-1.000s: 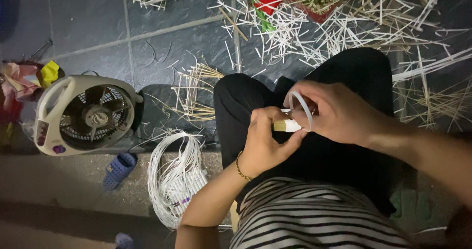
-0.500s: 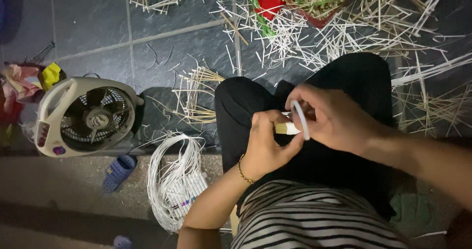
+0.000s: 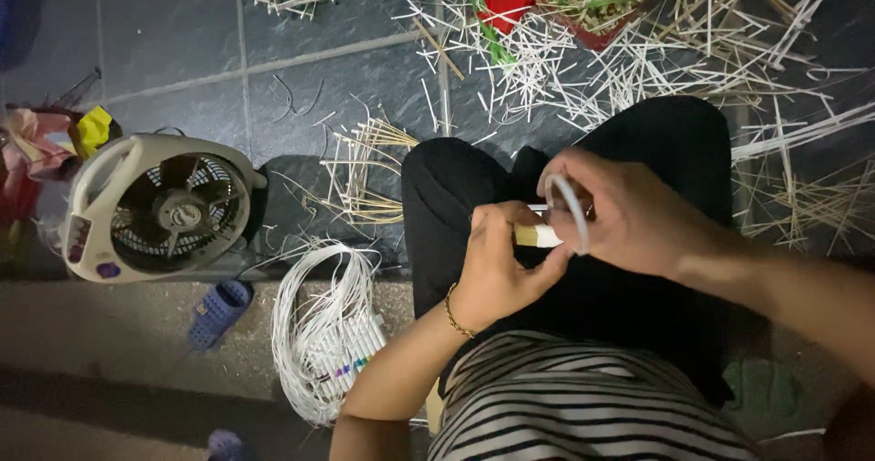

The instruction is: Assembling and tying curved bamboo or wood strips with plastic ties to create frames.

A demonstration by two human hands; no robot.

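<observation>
My left hand (image 3: 499, 265) grips a short pale stick (image 3: 538, 236) over my lap, a gold bracelet on its wrist. My right hand (image 3: 629, 215) pinches a white strip (image 3: 574, 208) that curves in a loop around the stick's end. Both hands meet above my black trousers (image 3: 629, 142). The striped shirt (image 3: 592, 397) fills the bottom of the view. How far the strip runs past the fingers is hidden.
A small white fan (image 3: 159, 208) lies on the dark tiled floor at left. A coil of white strips (image 3: 324, 333) rests beside my left arm. Cut white and straw-coloured sticks (image 3: 583, 69) litter the floor ahead, with a red object (image 3: 503, 1). A blue slipper (image 3: 217, 311) sits near the step.
The white loop has tightened and shifted slightly around the stick's end as my right hand turned. My left hand stays in place.
</observation>
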